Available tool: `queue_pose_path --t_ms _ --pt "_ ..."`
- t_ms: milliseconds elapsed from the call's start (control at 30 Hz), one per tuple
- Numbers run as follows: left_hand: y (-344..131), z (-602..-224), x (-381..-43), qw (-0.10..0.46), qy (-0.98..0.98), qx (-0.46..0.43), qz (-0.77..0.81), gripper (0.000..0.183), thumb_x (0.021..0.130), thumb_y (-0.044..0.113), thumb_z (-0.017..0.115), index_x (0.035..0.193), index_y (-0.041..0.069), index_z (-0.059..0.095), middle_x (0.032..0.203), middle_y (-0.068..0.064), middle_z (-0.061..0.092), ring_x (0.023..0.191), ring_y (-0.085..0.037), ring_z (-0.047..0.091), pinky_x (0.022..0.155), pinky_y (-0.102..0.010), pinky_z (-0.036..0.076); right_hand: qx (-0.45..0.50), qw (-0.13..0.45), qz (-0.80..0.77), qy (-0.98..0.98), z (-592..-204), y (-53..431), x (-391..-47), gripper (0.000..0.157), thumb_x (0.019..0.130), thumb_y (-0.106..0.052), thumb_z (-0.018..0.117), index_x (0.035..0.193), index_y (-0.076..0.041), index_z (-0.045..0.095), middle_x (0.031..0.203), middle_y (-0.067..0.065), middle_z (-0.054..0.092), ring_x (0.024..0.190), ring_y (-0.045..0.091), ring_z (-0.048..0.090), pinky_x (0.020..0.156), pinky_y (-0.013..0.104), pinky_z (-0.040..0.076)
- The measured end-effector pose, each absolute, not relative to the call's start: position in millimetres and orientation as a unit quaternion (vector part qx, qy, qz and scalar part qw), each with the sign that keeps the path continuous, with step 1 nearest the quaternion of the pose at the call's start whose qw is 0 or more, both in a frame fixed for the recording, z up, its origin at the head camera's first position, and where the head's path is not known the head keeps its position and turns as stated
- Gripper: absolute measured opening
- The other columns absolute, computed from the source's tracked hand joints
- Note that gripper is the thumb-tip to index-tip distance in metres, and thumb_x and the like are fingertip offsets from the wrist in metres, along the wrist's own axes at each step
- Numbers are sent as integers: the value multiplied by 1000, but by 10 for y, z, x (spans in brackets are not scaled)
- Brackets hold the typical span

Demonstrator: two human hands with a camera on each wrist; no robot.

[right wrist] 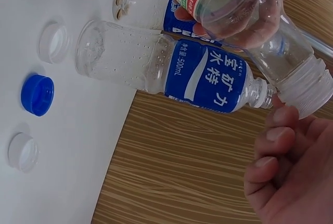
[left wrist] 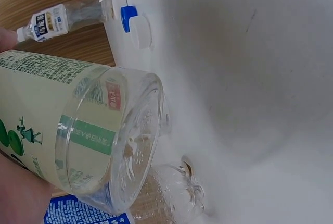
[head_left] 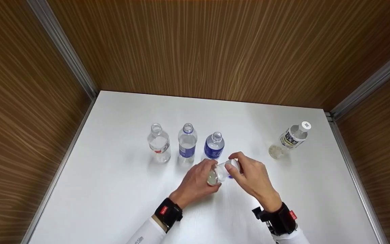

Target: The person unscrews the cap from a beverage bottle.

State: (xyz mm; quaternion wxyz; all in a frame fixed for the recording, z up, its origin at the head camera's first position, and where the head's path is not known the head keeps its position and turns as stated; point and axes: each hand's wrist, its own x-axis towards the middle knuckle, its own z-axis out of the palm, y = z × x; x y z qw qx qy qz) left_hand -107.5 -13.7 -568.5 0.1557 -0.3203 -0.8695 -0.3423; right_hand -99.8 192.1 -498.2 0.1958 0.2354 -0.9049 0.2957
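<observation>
We see the left hand [head_left: 198,179] wrapped around a clear plastic bottle with a pale green label [left wrist: 78,130], its grip clamped on the body near the base. The bottle is tilted and held above the white table [head_left: 113,193], base toward the left and neck toward the right. At that end the right hand [head_left: 254,173] pinches the bottle's ribbed white screw cap [right wrist: 313,91] between thumb and index finger — its grip is together on the cap.

Just beyond the hands we find three uncapped bottles standing in a row: a clear bottle with a red mark [head_left: 158,145], a blue-labelled bottle [head_left: 187,149] and, nearest the held one, a 500 mL bottle with a deep blue label [right wrist: 206,75]. Near its base, a blue cap [right wrist: 37,95] lies between two loose white caps [right wrist: 53,42] — all three apart from one another. Well to the right, we see a bottle with a white cap on [head_left: 290,139]. Both wrists wear black straps [head_left: 168,212].
</observation>
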Motion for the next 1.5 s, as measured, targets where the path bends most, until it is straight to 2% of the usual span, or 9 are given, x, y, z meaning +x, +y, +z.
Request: queue_pose_path --t_ms 167,300,533,800,1000,1167,1333,1500 --pt "-143 -5689 -1070 153 -872 -320 -336 65 70 30 83 121 8 50 107 -1 58 91 -12 59 79 -27 50 234 201 304 -901 -4980 1916 -999 20 91 -30 65 100 -13 66 60 -11 44 50 4 37 44 25 30" --pt "-146 -5687 -1070 153 -872 -321 -335 65 70 30 82 122 7 50 107 -2 58 91 -12 59 80 -26 50 244 207 316 -893 -4990 1925 -1003 18 89 -25 66 103 -13 67 68 -12 50 57 6 45 48 27 36" --pt "-150 -5689 -1076 153 -872 -319 -339 66 70 30 83 122 7 50 106 -1 59 90 -12 58 79 -26 50 263 208 318 -887 -4984 1949 -1010 26 84 -24 66 106 -10 65 79 -7 56 64 12 51 54 27 41" --pt "-178 -5718 -1089 162 -867 -323 -345 65 69 28 83 121 7 51 105 -1 59 89 -12 59 78 -26 50 269 213 325 -881 -4958 1997 -1019 29 79 -20 66 106 -11 64 85 -9 57 72 5 52 59 26 45" --pt "-199 -5717 -1086 164 -868 -315 -348 67 68 31 84 121 8 51 105 -1 59 90 -12 59 78 -27 50 239 225 354 -876 -4972 2077 -1012 35 79 -18 69 111 -7 61 88 -5 57 76 12 53 61 26 41" --pt "-235 -5726 -1085 161 -867 -306 -360 67 69 32 83 122 8 50 106 -1 59 91 -11 58 79 -27 50 218 247 386 -862 -5074 2213 -980 38 73 -12 75 107 -2 59 88 1 62 74 16 56 62 22 39" --pt "-281 -5747 -1091 158 -859 -301 -382 67 70 31 83 124 8 49 108 -3 59 94 -13 58 80 -27 50 182 227 399 -870 -5219 2387 -929 41 70 -8 78 104 0 57 91 4 63 77 16 56 64 20 39" --pt "-302 -5755 -1100 163 -852 -298 -398 68 70 30 84 124 8 48 109 -3 59 97 -13 58 83 -29 50 175 198 379 -887 -5397 2503 -879 49 71 -9 79 115 1 59 96 4 63 82 17 56 65 21 38"
